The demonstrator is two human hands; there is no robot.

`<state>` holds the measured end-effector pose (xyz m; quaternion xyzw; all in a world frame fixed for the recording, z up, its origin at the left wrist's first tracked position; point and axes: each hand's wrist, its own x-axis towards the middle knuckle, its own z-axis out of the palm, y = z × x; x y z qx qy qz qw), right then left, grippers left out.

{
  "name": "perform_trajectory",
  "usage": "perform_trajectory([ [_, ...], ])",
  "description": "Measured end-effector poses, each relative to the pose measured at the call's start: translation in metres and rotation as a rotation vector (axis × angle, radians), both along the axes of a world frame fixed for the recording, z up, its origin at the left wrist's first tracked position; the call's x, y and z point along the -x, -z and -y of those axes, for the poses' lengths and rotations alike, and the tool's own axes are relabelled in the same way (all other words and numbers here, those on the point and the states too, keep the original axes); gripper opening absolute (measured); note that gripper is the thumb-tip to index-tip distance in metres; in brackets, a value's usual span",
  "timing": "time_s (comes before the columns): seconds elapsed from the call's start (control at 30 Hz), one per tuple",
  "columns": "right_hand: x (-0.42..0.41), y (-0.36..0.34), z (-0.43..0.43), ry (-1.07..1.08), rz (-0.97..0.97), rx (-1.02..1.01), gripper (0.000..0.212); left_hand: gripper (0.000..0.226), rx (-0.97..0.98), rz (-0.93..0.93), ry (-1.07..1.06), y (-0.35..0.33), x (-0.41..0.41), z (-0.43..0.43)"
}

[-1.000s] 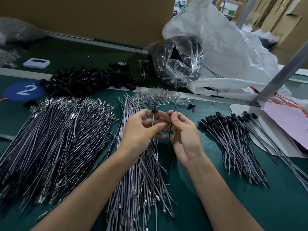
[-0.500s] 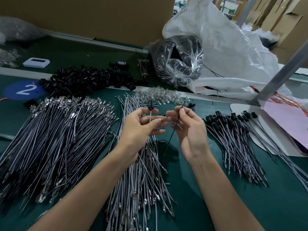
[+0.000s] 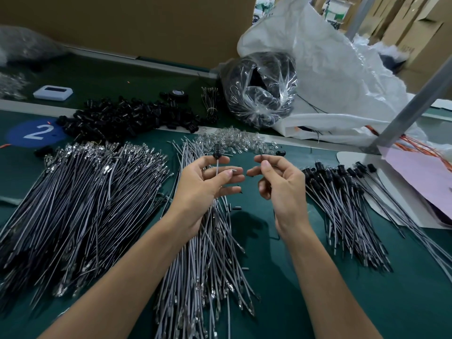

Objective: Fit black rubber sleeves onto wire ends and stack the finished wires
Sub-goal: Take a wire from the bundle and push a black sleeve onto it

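My left hand (image 3: 205,184) pinches a grey wire with a black rubber sleeve (image 3: 216,152) on its upper end, held upright above the middle wire pile (image 3: 208,253). My right hand (image 3: 281,184) pinches a second thin wire (image 3: 262,159) between thumb and forefinger, a small gap away from the left hand. Loose black sleeves (image 3: 127,116) lie heaped at the back left. Finished wires with sleeves (image 3: 342,199) are stacked to the right.
A big bundle of bare grey wires (image 3: 73,204) covers the left of the green table. Clear small parts (image 3: 232,140) lie behind my hands. A plastic bag of black parts (image 3: 259,89), a white sack (image 3: 342,77), a metal post (image 3: 413,104) and pink paper (image 3: 420,177) are at the right.
My hands have drawn apart sideways. The left hand still has the sleeved wire; the right hand lifted its wire end clear of the left fingers.
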<state>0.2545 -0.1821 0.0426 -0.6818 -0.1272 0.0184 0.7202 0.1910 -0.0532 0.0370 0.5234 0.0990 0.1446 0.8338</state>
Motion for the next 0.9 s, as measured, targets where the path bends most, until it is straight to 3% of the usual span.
perform_trajectory([
  [0.23, -0.001, 0.001, 0.001, -0.123, 0.025, 0.040, 0.022, 0.016, -0.030, -0.013, -0.005, 0.000, 0.000, 0.000],
  [0.43, 0.002, 0.006, -0.002, -0.183, 0.163, 0.168, 0.009, 0.015, -0.066, -0.031, 0.002, 0.004, -0.001, 0.001],
  [0.83, 0.000, 0.009, -0.002, -0.096, 0.253, 0.200, 0.007, 0.012, -0.026, -0.029, 0.006, 0.000, -0.001, 0.000],
  [0.9, -0.002, 0.010, -0.001, -0.034, 0.225, 0.189, 0.010, 0.022, 0.026, -0.028, 0.010, -0.002, -0.002, -0.002],
])
